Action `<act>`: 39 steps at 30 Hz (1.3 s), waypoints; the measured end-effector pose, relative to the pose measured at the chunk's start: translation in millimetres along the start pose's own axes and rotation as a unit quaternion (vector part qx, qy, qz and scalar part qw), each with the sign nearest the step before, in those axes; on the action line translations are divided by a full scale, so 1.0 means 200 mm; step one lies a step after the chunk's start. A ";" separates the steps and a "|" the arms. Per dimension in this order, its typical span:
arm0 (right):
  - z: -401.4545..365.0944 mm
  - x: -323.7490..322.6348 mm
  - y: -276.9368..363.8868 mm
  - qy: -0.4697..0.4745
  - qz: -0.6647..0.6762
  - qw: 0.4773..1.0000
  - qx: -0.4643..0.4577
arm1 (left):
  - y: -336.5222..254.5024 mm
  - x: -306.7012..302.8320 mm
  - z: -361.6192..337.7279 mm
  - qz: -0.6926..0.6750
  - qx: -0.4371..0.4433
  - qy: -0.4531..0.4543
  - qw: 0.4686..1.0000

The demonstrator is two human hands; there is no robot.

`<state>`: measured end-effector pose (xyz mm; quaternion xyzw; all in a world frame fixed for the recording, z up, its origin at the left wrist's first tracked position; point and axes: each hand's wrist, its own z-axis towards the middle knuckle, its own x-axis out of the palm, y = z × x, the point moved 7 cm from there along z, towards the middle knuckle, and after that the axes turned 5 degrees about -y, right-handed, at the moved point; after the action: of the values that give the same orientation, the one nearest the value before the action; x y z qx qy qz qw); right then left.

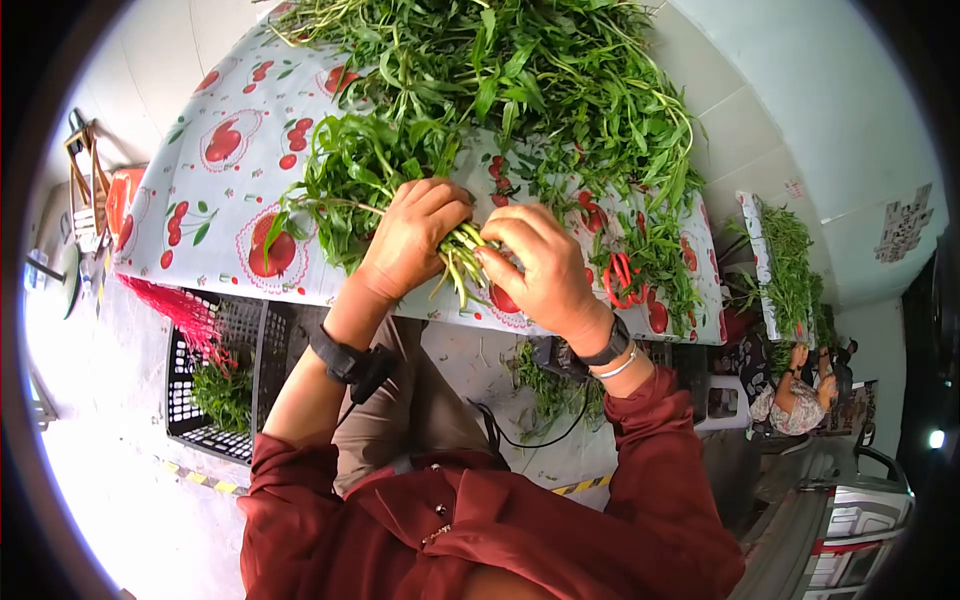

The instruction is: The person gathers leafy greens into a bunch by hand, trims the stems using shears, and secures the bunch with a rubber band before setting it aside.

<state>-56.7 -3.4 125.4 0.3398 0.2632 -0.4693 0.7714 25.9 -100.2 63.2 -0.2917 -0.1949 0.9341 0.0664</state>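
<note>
My left hand [420, 225] is closed around the stems of a bunch of leafy greens [345, 175], whose leaves spread to the left over the patterned tablecloth [215, 230]. My right hand [535, 265] pinches at the cut stem ends [460, 262] just beside it, thumb and fingers together. A large heap of loose greens [520, 70] lies at the back of the table. Red-handled scissors [622, 280] rest on the cloth to the right of my right hand, partly among scattered sprigs [660, 255].
A black plastic crate [210, 420] with greens stands below the table at left, with pink strings [180, 305] hanging near it. Fallen leaves [550, 390] and a black cable [540, 443] are on the floor. A co-worker [795, 400] sits at another greens-covered table [750, 235] at right.
</note>
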 end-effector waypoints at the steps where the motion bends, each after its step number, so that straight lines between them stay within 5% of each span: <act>1: 0.00 0.00 0.01 0.002 -0.021 1.000 -0.006 | -0.01 0.00 0.00 0.000 0.005 -0.002 1.000; 23: -0.04 -0.04 0.06 0.005 -0.023 1.000 0.007 | -0.02 0.01 0.00 0.016 0.042 -0.014 0.999; 25: 0.02 -0.06 -0.03 0.089 0.042 0.993 0.057 | -0.01 0.01 0.00 0.015 0.025 -0.007 1.000; 33: 0.44 -0.15 -0.85 0.026 -0.114 0.989 0.092 | 0.00 0.01 0.00 0.013 -0.001 0.000 1.000; 39: 0.57 -0.03 -1.11 0.030 -0.182 0.975 0.122 | 0.02 0.02 -0.01 0.006 -0.001 0.003 1.000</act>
<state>-249.7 -161.2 140.6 0.3916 0.2844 -0.6203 0.6173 23.9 -101.8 59.3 -0.2957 -0.1942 0.9334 0.0605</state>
